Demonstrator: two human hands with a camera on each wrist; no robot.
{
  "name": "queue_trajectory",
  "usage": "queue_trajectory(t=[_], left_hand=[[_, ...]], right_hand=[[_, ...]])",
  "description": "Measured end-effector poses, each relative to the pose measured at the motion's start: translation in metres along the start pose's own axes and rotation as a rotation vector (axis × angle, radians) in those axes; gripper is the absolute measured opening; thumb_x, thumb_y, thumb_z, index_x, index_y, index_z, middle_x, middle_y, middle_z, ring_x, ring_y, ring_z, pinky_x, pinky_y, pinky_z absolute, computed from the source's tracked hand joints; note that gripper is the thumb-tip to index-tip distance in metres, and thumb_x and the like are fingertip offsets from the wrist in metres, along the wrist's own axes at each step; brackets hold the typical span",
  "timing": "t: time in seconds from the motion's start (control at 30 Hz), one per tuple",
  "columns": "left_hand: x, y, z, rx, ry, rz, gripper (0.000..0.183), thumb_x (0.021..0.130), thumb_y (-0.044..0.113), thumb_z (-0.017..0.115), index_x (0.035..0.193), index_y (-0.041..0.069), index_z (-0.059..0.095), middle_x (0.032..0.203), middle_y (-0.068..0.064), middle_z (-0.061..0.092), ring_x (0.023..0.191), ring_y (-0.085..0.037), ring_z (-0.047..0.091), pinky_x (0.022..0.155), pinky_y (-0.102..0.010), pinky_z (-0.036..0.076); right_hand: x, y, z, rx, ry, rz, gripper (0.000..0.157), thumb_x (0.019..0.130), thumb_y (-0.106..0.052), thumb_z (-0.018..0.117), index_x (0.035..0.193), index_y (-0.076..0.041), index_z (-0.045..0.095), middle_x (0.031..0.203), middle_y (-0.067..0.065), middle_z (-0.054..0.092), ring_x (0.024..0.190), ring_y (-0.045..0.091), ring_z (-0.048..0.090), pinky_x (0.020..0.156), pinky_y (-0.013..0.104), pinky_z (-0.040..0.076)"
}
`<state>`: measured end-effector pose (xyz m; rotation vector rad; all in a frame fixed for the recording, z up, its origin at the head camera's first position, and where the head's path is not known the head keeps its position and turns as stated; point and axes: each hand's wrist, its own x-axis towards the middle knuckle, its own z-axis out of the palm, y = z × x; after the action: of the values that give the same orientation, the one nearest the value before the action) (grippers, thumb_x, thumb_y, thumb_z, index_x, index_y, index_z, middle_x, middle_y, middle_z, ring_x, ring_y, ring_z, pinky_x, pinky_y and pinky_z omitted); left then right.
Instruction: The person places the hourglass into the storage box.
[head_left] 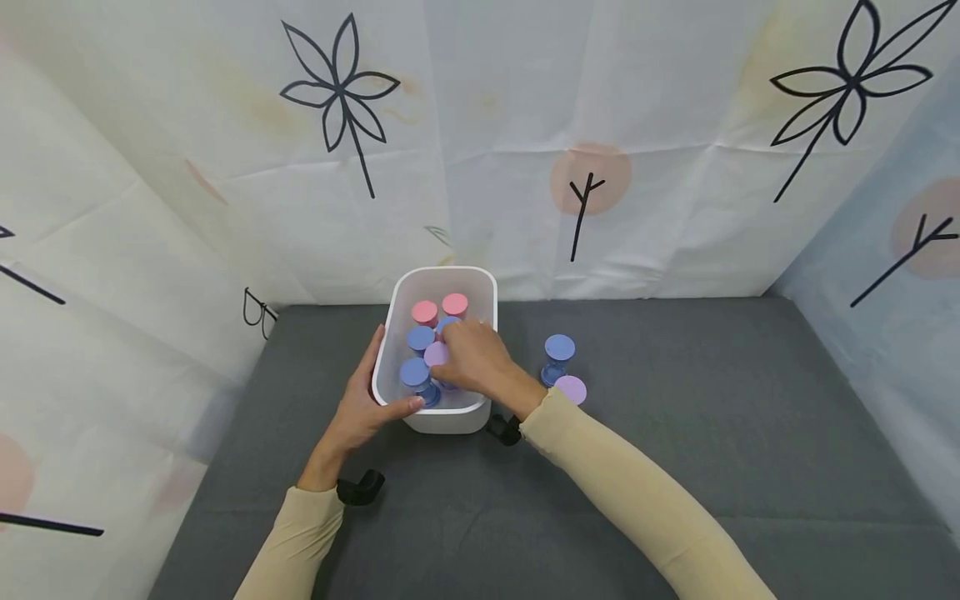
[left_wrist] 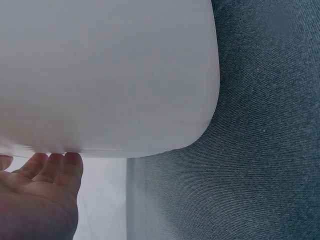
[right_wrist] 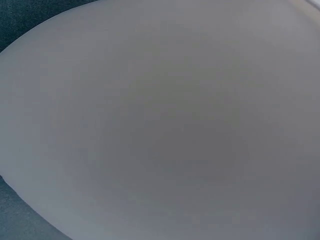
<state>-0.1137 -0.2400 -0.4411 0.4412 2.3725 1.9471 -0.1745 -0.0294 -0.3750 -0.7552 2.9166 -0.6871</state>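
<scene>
A white plastic bin [head_left: 447, 423] stands on the dark grey table, with several sand timers inside. Two have pink caps [head_left: 424, 313]; others have blue caps [head_left: 421, 338], and one a purple cap [head_left: 437, 354]. My left hand [head_left: 362, 414] holds the bin's left side, thumb at the front rim; in the left wrist view its fingertips touch the wall. Reaching over the right rim, my right hand [head_left: 476, 358] has thumb and fingers around the purple sand timer. Its fingertips are partly hidden. The right wrist view shows only the bin's pale outer wall [right_wrist: 165, 120].
Right of the bin, a blue sand timer [head_left: 558, 348] stands on the table [head_left: 675, 417], beside a purple-capped one [head_left: 572, 389] partly hidden by my right forearm. Behind the table hangs a white cloth [head_left: 487, 208] printed with flowers and trees.
</scene>
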Motion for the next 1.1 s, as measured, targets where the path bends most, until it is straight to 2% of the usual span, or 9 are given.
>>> queue_trajectory(t=[0.33,0.6,0.87,1.1], left_hand=[[-0.0005,0.0021,0.001,0.01,0.003,0.0,0.112,0.083,0.008,0.081,0.163,0.035,0.008,0.16,-0.015,0.031,0.129,-0.039,0.049,0.094,-0.035,0.052],[0.0,0.0035,0.0008,0.013,0.004,-0.006,0.114,0.083,0.008,0.081,0.165,0.027,0.005,0.161,-0.014,0.029,0.13,-0.039,0.048,0.095,-0.037,0.052],[-0.0005,0.0041,0.0004,0.015,0.008,-0.008,0.113,0.082,0.008,0.082,0.163,0.034,0.007,0.162,-0.013,0.028,0.131,-0.038,0.047,0.095,-0.033,0.051],[-0.0006,0.0042,0.0003,-0.002,0.006,-0.003,0.114,0.082,0.007,0.082,0.164,0.03,0.006,0.161,-0.015,0.03,0.129,-0.039,0.048,0.094,-0.032,0.052]], right_hand=[[-0.0002,-0.003,0.0007,-0.069,0.004,0.019,0.027,0.083,-0.031,0.081,0.089,-0.007,0.071,0.066,0.0,0.057,0.065,0.017,0.056,0.056,0.029,0.043],[0.0023,-0.0054,0.0027,-0.113,-0.011,0.04,0.025,0.084,-0.032,0.08,0.086,-0.01,0.07,0.069,-0.002,0.058,0.065,0.016,0.057,0.056,0.029,0.045],[0.0028,-0.0065,0.0043,-0.128,-0.017,0.055,0.025,0.084,-0.032,0.081,0.087,-0.01,0.07,0.07,-0.001,0.058,0.066,0.016,0.057,0.056,0.03,0.047],[0.001,-0.0075,0.0019,-0.143,-0.02,0.065,0.028,0.083,-0.032,0.081,0.089,-0.007,0.071,0.072,0.001,0.059,0.069,0.018,0.059,0.058,0.032,0.051]])
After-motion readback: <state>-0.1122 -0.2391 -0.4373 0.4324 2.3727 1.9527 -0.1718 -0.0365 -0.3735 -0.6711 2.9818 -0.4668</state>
